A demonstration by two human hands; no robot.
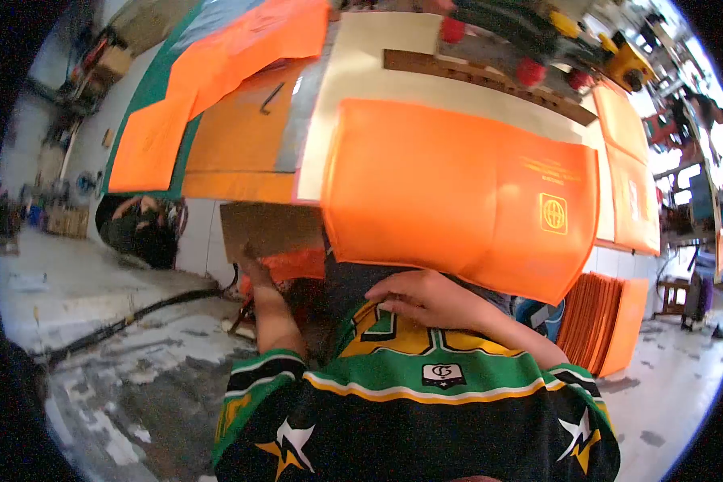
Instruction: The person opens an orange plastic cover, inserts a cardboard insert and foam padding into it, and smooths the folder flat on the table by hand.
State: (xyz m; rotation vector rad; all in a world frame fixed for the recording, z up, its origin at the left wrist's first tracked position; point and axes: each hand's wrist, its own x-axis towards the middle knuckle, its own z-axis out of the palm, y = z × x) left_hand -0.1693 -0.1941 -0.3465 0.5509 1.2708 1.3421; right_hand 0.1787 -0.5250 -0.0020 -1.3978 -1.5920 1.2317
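Observation:
A large orange cover (434, 185) with a yellow globe emblem lies across the cream work surface and overhangs its near edge. My right hand (422, 296) is in front of my shirt, just below that edge. Its fingers stretch out loosely to the left, and I see nothing in them. My left hand (253, 263) reaches down at the left, by a brown board (277, 229) under the tabletop. Orange material (297, 263) lies right beside this hand. Its fingers are dark and blurred, so whether they hold anything does not show.
Orange sheets (233, 60) lie at the back left, near a dark hooked tool (271, 98). A brown strip (490, 84) and a machine with red knobs (530, 72) stand behind the cover. Stacked orange covers (594, 321) are at right. Another person (140, 229) is at far left.

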